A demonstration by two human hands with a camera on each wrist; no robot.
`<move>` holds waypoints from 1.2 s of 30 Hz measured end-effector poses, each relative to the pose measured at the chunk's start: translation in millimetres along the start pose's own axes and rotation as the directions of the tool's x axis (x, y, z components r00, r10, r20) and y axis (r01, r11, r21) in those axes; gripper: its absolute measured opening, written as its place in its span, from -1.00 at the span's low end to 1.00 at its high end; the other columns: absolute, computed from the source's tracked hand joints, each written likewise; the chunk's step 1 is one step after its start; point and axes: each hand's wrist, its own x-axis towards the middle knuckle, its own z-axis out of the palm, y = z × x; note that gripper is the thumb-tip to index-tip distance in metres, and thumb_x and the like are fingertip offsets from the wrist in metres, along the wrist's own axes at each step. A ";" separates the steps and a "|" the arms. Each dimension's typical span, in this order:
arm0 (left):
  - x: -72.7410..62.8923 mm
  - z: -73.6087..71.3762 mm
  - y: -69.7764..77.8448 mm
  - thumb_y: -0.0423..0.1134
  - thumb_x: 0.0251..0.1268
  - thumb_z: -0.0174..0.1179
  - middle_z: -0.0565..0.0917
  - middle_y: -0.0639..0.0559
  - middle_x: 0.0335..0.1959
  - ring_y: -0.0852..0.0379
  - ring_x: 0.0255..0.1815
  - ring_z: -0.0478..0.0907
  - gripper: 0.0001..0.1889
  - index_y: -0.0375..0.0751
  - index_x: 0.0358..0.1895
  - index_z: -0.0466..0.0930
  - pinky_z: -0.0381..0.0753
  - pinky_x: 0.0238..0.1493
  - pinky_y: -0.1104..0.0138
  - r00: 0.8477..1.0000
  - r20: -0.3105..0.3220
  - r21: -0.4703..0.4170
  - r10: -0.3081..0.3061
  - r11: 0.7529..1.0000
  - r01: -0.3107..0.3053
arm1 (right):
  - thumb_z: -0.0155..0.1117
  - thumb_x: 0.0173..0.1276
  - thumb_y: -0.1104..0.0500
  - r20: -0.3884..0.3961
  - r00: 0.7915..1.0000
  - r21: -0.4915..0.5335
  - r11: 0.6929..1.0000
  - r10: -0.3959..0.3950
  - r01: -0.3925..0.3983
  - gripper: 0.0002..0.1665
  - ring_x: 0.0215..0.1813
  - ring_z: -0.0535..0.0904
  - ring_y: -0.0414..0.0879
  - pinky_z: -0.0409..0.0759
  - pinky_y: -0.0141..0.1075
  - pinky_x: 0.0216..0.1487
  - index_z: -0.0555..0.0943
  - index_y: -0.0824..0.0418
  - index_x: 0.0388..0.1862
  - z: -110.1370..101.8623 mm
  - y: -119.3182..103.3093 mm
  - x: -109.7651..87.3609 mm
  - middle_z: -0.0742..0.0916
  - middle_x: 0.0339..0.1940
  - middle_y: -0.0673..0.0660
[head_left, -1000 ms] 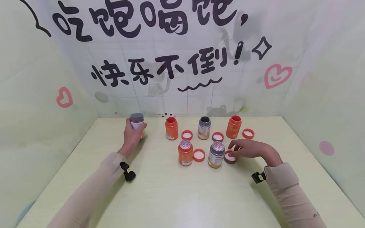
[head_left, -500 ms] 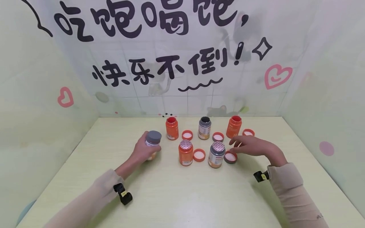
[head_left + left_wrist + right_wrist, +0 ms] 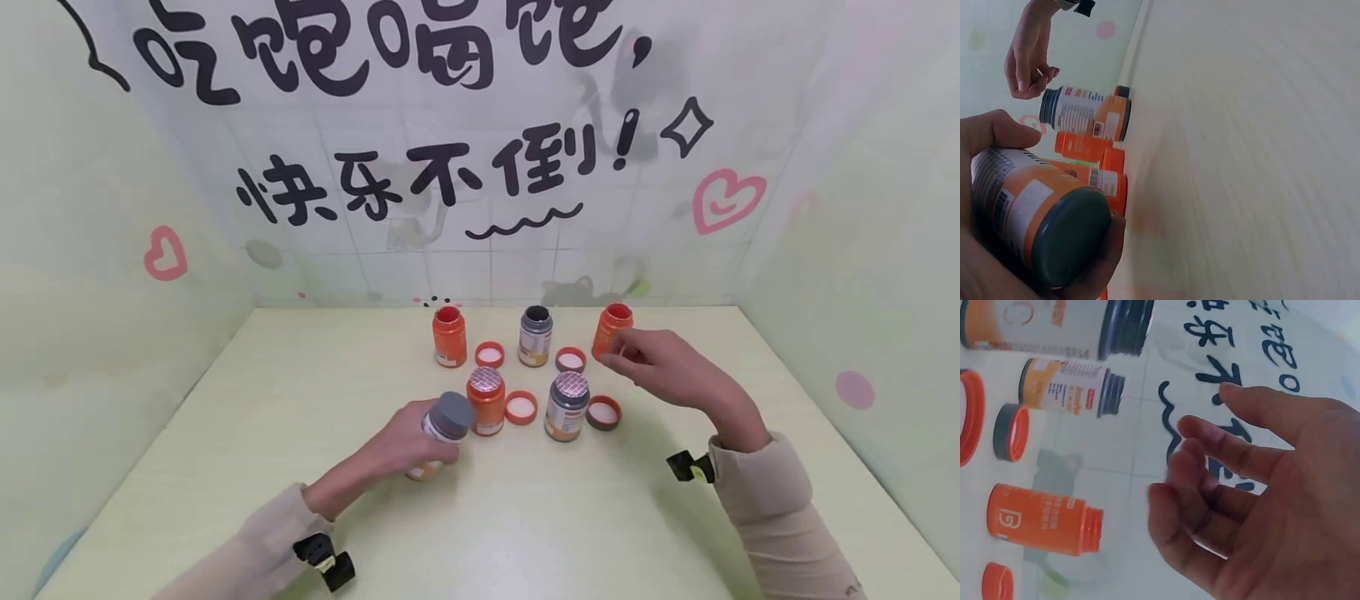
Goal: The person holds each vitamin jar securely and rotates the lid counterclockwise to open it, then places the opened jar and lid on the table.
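My left hand [image 3: 408, 442] grips a pill bottle with a grey screw cap [image 3: 452, 415], tilted and raised off the table; its dark base and orange-white label [image 3: 1035, 194] face the left wrist camera. Just behind it stand an orange bottle [image 3: 487, 406] and a grey bottle [image 3: 566, 412], both topped with foil seals. Over the right side of the table hovers my right hand [image 3: 667, 367], its fingers loosely curled around nothing. Near its fingertips are an orange bottle without a cap [image 3: 611, 332] and an upturned lid [image 3: 603, 412].
At the back, another orange bottle [image 3: 450, 337] and a grey bottle [image 3: 535, 337] stand uncapped. Upturned lids lie beside the bottles, such as an orange lid [image 3: 521, 407], a second orange lid [image 3: 489, 354] and a grey-rimmed lid [image 3: 571, 359]. A printed curtain [image 3: 397, 275] hangs behind the table.
My left hand has carried the capped bottle from the back left toward the front middle, tilting it. My right hand has risen off the front right lid and now hides the far right lid.
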 end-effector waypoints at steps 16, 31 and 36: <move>18.5 70.6 30.4 -0.02 0.13 0.50 0.67 0.24 0.07 0.20 0.06 0.59 -0.43 0.19 0.24 0.54 0.62 0.11 0.24 0.948 0.253 -0.121 0.191 0.979 -0.165 | 0.35 0.47 0.00 -0.014 0.984 -0.056 0.983 -0.175 0.174 -0.73 -0.60 0.37 -0.28 0.40 -0.38 -0.47 0.53 -0.06 -0.44 15.9 -51.8 -13.3 0.43 -0.67 -0.17; 26.4 94.3 41.6 -0.13 0.19 0.49 0.66 0.20 0.09 0.26 0.02 0.61 -0.42 0.21 0.30 0.54 0.62 0.07 0.38 0.945 0.245 -0.249 0.219 0.956 -0.157 | 0.14 0.26 -0.61 0.083 0.996 -0.417 0.909 0.041 -0.003 -0.24 -0.67 0.26 -0.19 0.16 -0.30 -0.59 0.35 -0.05 -0.72 56.0 -78.5 -18.3 0.32 -0.78 -0.13; 27.9 94.0 38.0 -0.23 0.21 0.46 0.67 0.21 0.14 0.28 0.03 0.64 -0.35 0.19 0.38 0.47 0.63 0.13 0.40 0.935 0.245 -0.306 0.256 0.936 -0.176 | 0.03 0.29 -0.64 0.061 0.996 -0.445 0.895 0.061 -0.028 -0.14 -0.69 0.18 -0.16 0.07 -0.29 -0.58 0.21 -0.04 -0.84 68.6 -82.3 -18.6 0.21 -0.83 -0.12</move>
